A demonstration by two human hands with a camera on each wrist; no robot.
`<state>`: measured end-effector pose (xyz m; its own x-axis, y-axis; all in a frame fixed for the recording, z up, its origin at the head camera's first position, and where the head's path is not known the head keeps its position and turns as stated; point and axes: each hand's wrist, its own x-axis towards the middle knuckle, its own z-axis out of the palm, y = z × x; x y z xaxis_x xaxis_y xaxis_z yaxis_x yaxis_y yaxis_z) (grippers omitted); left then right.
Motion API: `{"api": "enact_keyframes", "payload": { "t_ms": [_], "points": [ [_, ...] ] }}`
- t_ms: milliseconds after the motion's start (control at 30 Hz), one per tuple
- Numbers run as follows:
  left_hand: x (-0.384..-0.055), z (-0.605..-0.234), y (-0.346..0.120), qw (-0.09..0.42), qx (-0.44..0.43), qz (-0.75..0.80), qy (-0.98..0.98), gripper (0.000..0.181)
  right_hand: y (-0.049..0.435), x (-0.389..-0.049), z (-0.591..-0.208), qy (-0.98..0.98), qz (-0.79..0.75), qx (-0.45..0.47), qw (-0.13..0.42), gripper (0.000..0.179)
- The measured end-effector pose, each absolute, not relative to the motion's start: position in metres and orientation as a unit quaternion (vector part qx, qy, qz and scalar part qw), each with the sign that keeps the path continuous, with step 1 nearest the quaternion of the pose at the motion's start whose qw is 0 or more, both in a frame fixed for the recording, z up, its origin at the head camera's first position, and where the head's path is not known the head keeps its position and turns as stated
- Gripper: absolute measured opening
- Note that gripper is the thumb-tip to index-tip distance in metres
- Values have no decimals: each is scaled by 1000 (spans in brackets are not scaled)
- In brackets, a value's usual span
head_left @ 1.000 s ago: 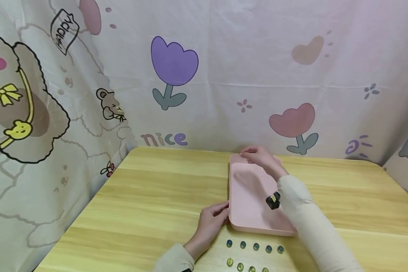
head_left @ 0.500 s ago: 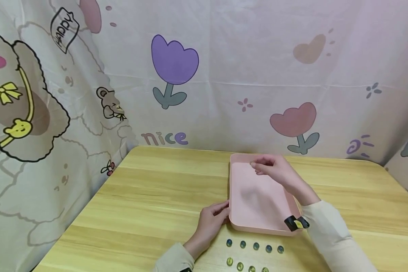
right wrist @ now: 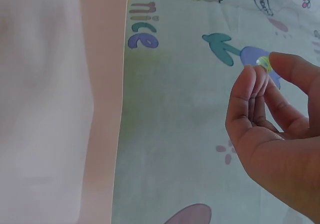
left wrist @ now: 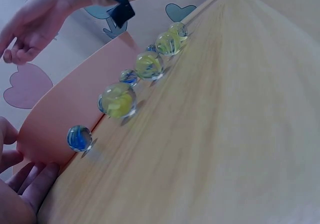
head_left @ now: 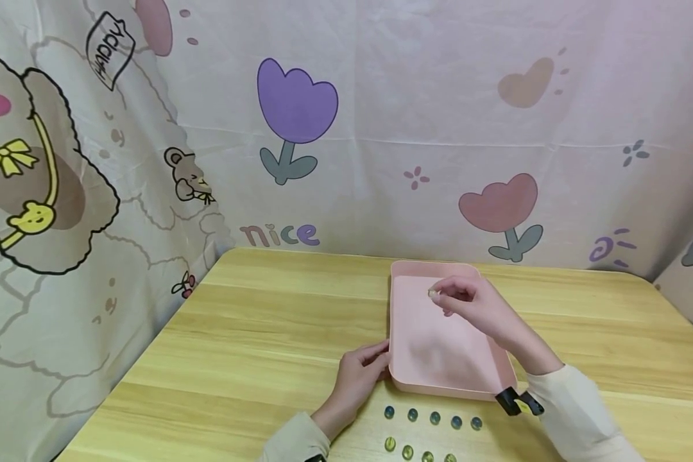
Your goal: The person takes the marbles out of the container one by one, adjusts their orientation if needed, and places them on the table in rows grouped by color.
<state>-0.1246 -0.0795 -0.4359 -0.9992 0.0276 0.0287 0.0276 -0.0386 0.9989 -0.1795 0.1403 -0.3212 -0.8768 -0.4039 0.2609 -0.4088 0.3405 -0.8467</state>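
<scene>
My right hand (head_left: 482, 311) pinches a clear glass marble with a yellow swirl (right wrist: 263, 62) between thumb and fingertips. It is held above the pink tray (head_left: 397, 321), toward the tray's far half. Outstretched fingers of my left hand (head_left: 352, 380) touch the outside of the tray's left wall near the front corner. Just in front of the tray, several blue-swirled marbles (head_left: 435, 418) stand in a row on the table. A second row nearer me has several yellow-swirled marbles (head_left: 407, 452), partly cut off by the frame's lower edge.
The wood-grain table (head_left: 277, 314) extends on both sides of the tray. Behind it hangs a printed cloth (head_left: 381, 96) with flowers and the word "nice"; more cloth covers the left side. A black wrist mount (head_left: 518, 402) sits on the right sleeve.
My right hand has drawn back from the tray's far edge, toward me and slightly right, with the marble showing at its fingertips. The left hand and the marble rows stayed put.
</scene>
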Motion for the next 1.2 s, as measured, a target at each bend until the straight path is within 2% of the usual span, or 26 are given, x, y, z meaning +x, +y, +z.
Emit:
{"api": "enact_keyframes", "payload": {
  "t_ms": [533, 767, 1200],
  "points": [
    [-125, -435, -77, 2, 25, 728, 685, 32, 154, -137, -327, -826, 505, 251, -8, 18],
    [-126, -436, -77, 3, 21, 726, 687, 33, 163, -127, -339, -826, 495, 272, 8, 14],
    [-126, -436, -77, 0, 24, 728, 685, 33, 174, -106, -360, -822, 487, 297, -2, 10]
  ]
}}
